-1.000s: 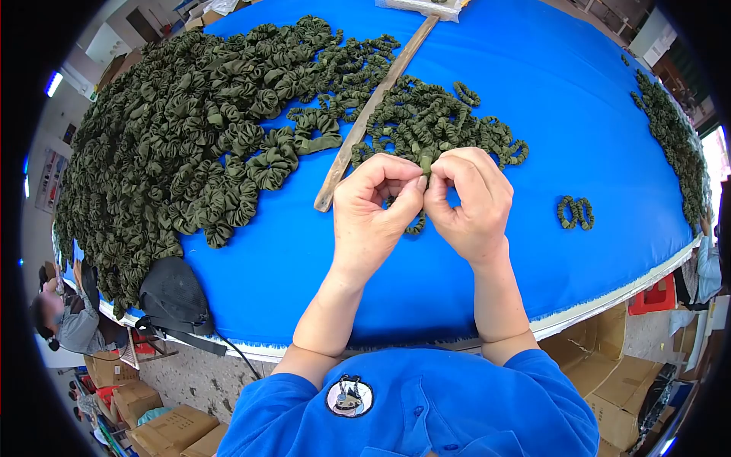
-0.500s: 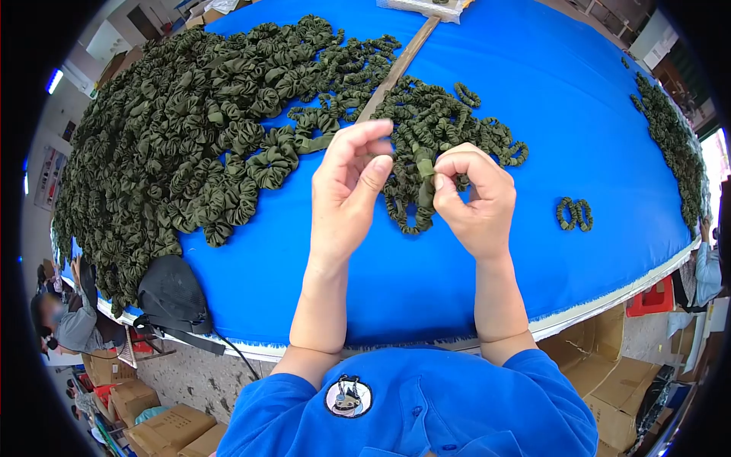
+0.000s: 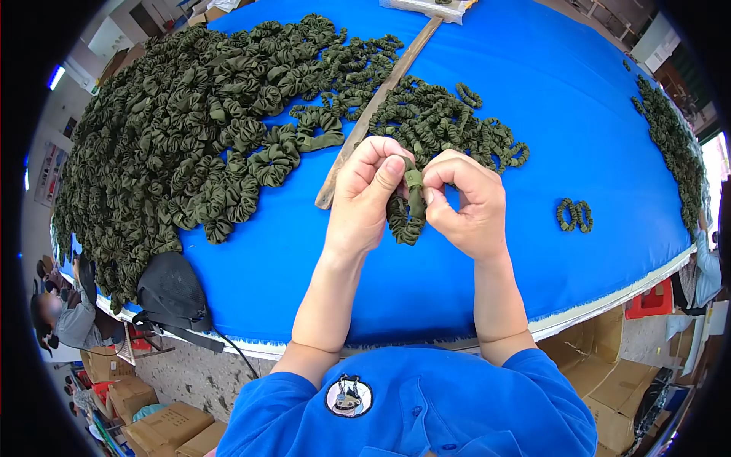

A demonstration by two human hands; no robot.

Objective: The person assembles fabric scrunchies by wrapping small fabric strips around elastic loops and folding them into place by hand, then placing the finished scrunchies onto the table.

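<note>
A dark green scrunchie [image 3: 413, 199] hangs between my two hands over the blue cloth. My left hand [image 3: 368, 190] is closed, thumb and fingers gripping its left side near a flat, smoother band of fabric. With thumb and forefinger, my right hand [image 3: 468, 199] pinches the same scrunchie at the right edge of that band. Just beyond my hands lies a small heap of tightly gathered green scrunchies [image 3: 487, 137]. Two more gathered scrunchies [image 3: 573, 215] lie side by side, to the right of my right hand.
A large pile of green scrunchies [image 3: 175, 129] covers the left of the blue-covered table [image 3: 609, 137]. A wooden stick [image 3: 396, 72] lies between the heaps. A black bag [image 3: 171, 293] sits at the near left edge. Another row [image 3: 670, 145] lines the far right. Cardboard boxes [image 3: 167, 426] stand below; another person [image 3: 76, 324] is at left.
My left hand has moved right and closed on the scrunchie; before, its fingers were apart. My right hand has shifted slightly left and down, still pinching it.
</note>
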